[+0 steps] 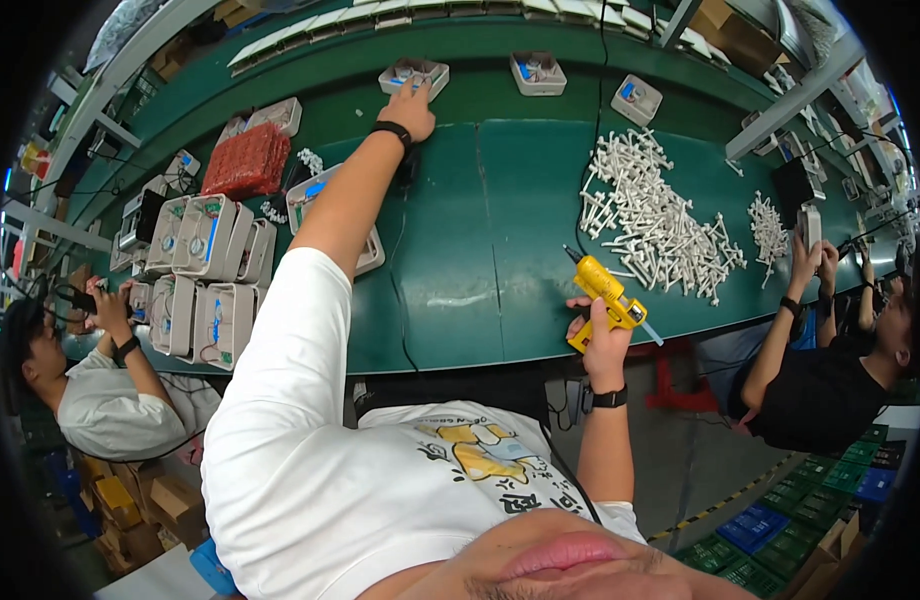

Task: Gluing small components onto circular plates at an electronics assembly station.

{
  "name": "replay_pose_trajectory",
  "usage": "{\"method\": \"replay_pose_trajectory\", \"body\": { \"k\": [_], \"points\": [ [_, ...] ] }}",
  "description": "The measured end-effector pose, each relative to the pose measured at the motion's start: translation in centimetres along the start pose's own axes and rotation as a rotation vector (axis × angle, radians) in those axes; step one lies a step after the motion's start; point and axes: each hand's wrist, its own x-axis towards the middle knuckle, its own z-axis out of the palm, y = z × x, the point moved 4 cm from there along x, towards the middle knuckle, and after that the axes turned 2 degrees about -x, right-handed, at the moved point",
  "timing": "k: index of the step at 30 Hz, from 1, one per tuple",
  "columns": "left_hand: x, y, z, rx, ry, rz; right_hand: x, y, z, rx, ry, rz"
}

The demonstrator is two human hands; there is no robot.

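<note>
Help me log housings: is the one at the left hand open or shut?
Open: the housing at the left hand shows its interior, with no lid on.

Only text I can pick out: dark lettering (520, 502) on the wearer's white T-shirt (370, 490) — set around a yellow cartoon print (485, 452), bent by fabric folds.

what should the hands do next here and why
Probably the left hand should draw the open pale housing nearer: that hand is already at it, far across the green table, while the right hand holds the yellow glue gun well apart, by the near edge.
</note>
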Motion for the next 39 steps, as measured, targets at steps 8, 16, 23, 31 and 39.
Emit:
{"method": "replay_pose_trajectory", "body": {
  "k": [8,16,23,31,39],
  "points": [
    [0.9,-0.9,-5.8,0.167,-0.119,-0.367,-0.4,-0.3,-0.3,-0.014,0.007,0.009],
    [0.0,-3.6,-6.0,-0.173,-0.173,-0.312,-0.3,0.0,-0.4,-0.018,-0.014,0.020],
    [-19.8,12.3,-14.9,-0.697,-0.513,0.190,-0.7,-0.3,-0.5,0.045,0.035,0.008],
    [-31.1,13.0,-16.6,-0.682,-0.341,0.141,0.2,-0.6,-0.2,-0.019,-0.018,-0.032],
    [-30.3,14.3,-15.4,-0.393,-0.321,0.053,-1.0,-1.4,0.9,-0.092,0.010,-0.020]
  ]
}}
